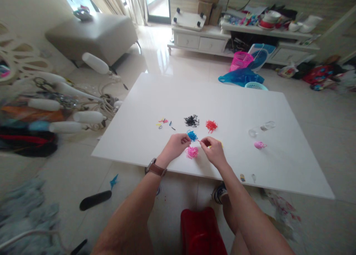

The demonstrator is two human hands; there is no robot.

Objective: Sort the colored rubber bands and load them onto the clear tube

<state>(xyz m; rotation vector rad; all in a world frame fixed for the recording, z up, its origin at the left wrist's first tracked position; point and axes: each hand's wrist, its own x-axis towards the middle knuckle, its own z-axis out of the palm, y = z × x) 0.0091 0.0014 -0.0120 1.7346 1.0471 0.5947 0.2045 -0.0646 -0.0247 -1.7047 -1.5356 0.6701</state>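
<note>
The right hand point(200, 141) has its thumb and first finger pressed together, and they pinch a thin red band point(198, 140). This band is just beside the blue pile point(192, 135), at its lower right side. The left hand point(189, 140) has curled fingers and is at the near edge of the blue pile; I cannot tell if its fingertips close on something.

Around the blue pile, other small bands lie on the white desk point(222, 103). The pink pile point(191, 152) is just on the near side of it, between the two wrists. The black pile point(191, 120) is just beyond it, and the red pile point(211, 126) is beyond it to the right. A yellow pile point(221, 144) is to the right of it, mostly hidden by the right hand. Some loose mixed bands point(163, 121) are scattered to the left of it.

Well apart from the blue pile, on its right, there are a clear container point(262, 129), which lies on its side, and a small pink object point(260, 145). Nearer to the person than these, close to the desk edge, are a small yellow and dark piece point(242, 178) and a small clear piece point(253, 178).
</note>
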